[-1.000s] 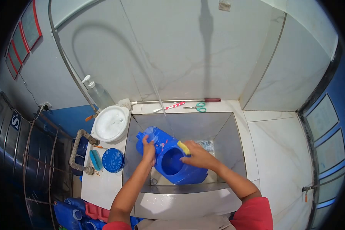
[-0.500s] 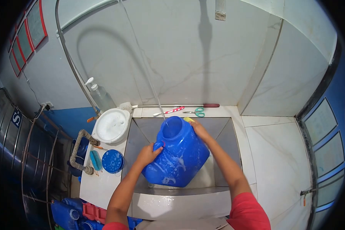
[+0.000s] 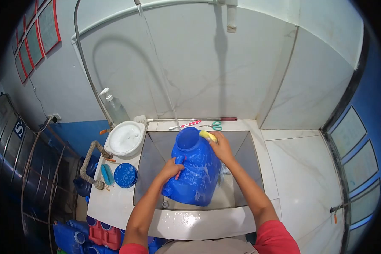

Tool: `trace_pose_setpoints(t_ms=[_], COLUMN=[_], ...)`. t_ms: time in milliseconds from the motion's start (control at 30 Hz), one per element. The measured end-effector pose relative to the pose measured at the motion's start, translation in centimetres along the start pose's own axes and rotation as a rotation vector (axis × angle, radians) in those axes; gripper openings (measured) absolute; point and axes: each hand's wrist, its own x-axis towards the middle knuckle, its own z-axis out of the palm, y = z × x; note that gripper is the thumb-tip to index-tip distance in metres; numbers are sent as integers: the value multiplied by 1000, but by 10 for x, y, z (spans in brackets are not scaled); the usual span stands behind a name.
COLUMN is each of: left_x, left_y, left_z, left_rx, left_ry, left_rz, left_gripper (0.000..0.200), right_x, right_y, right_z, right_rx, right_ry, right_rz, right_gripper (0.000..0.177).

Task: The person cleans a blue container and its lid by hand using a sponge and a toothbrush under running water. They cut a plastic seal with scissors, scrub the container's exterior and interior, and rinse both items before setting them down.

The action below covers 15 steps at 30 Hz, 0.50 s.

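A blue plastic jug [image 3: 194, 173] with streaks of foam on its side is held over the sink [image 3: 156, 148], its wide open mouth facing up and away from me. My left hand [image 3: 172, 169] is wrapped round the jug's handle. My right hand [image 3: 220, 147] grips a yellow sponge [image 3: 208, 136] beside the jug's mouth, on the right. A thin stream of water [image 3: 167, 89] comes down from above to the jug's mouth.
On the left ledge are a white basin of suds [image 3: 125, 138], a blue lid [image 3: 125, 175], a teal brush [image 3: 107, 174] and a pump bottle [image 3: 115, 108]. Behind the sink lie green scissors [image 3: 216, 125], a red-and-white brush [image 3: 189, 125] and a long-handled brush [image 3: 186, 120].
The jug has turned slightly more upright in my left hand. My right hand has shifted off the jug's rim, and more of the sponge shows. The camera view has also shifted.
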Motion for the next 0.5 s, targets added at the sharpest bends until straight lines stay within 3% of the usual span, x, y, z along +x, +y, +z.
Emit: trace_pose_setpoints(t_ms=[33,67,100,133,167,200,233,300,367,400,467,500], left_x=[-6,-16,-27,-34,-43,-51,-72,-129,-154,-168,-192,-203], left_y=[9,21,28,29,29,29,41,69,61,57,46,40], left_z=[6,11,17,21,23,25,30,44,53,63,77,80], left_rx=[3,187,371,374,625,869,875,1044,1108,1176,1281,1278], left_ry=[-11,-19,-27,-38,15,71,58,-112,-165,-213,-226,-230], left_rz=[14,43,69,72,367,668,672,454,512,527,647,653], left_gripper=[19,20,21,21,28,36,36,39,36,35,26,26], right_x=[1,0,-3,-6,-14,-24,-37,-76,-119,-147,-200,-208], right_y=[-23,-38,-48,-56,-62,-67,-70,-67,-22,18,86,72], right_z=[-14,-22,-31,-39,-45,-50,-52,-51,-31,-19,-2,5], right_rx=[-28,-60,-69,-275,-479,-612,-613,-1040,-1021,-1024,-74,147], right_ry=[-32,-60,-51,-199,-350,-371,-363,-769,-1129,-1125,-849,-710], right_rz=[-55,-181,-175,-277,-375,-443,-431,-173,-58,-45,529,599], right_gripper=[23,21,21,19,17,13,13,14,18,18,12,12])
